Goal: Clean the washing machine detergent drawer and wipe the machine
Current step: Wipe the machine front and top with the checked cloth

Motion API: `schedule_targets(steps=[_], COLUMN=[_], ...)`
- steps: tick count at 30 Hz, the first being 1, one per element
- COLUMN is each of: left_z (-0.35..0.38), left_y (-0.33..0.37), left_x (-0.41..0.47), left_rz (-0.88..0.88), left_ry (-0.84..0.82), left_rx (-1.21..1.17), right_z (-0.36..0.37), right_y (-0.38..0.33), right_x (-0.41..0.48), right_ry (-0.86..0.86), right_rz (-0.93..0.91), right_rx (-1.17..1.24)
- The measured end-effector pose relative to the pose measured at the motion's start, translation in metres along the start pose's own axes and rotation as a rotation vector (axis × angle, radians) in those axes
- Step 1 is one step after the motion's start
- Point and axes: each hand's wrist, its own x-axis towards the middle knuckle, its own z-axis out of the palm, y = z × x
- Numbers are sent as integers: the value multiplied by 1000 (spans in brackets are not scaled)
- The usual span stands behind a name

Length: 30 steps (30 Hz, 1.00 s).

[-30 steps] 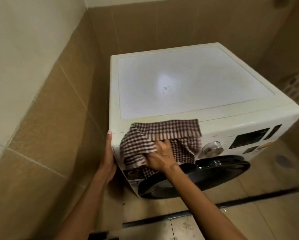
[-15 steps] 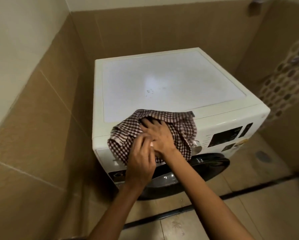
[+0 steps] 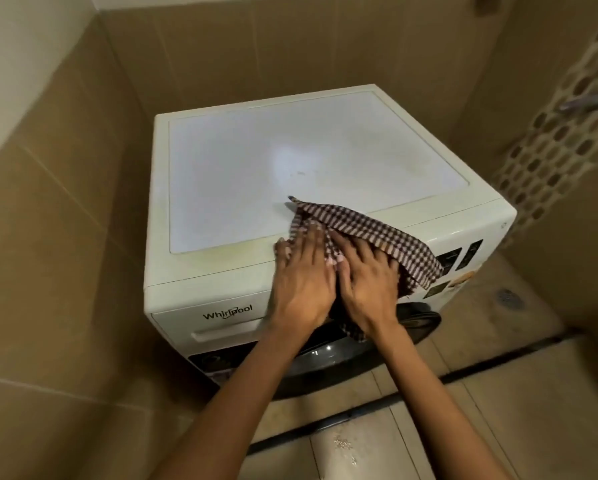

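The washing machine stands in a tiled corner, its white top facing me. Its detergent drawer sits shut at the machine's front left, under the brand name. A brown checked cloth lies over the machine's front top edge, right of centre, one corner on the top and the rest draped toward the control panel.

My left hand presses flat on the cloth's left edge, fingers straight and close together. My right hand lies just beside it, fingers straight and together on the cloth, its outer side hidden under a fold. The dark round door shows below both wrists.

I judge this to be the wiping step along the front edge. Next, the cloth needs flat pressure and a sweep across the top.

Half a second ago the cloth was bunched further left, covering the drawer front. A second ago my left hand braced the machine's left corner.
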Motion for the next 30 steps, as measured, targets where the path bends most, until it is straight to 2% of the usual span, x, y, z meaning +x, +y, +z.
schedule_targets(steps=[2, 4, 6, 9, 13, 16, 18, 21, 23, 26, 30], left_z=[6, 11, 19, 18, 9, 9, 10, 15, 21, 39, 73], left_y=[-15, -31, -39, -28, 16, 55, 77, 81, 62, 19, -19], left_x=[-15, -34, -40, -26, 16, 45, 53, 55, 49, 19, -32], left_rz=[-154, -310, -347, -332, -168, -14, 131, 232, 218, 123, 47], left_ry=[44, 151, 267, 281, 109, 64, 70, 57, 165, 380, 505], left_rx=[58, -7, -29, -52, 1, 14, 17, 75, 132, 174, 287], right_z=[8, 16, 16, 9, -5, -15, -14, -1, 6, 12, 20], right_y=[-20, -40, -47, -21, 34, 83, 106, 95, 68, 36, 30], right_x=[-2, -3, 1, 18, 33, 40, 38, 28, 21, 8, -14], right_ry=[-23, -39, -57, -67, -26, 50, 113, 178, 176, 119, 6], right_rz=[-104, -228, -346, -435, -292, -209, -75, 211, 249, 28, -397], right_rx=[-29, -34, -39, -66, -65, -100, -67, 77, 116, 12, -95])
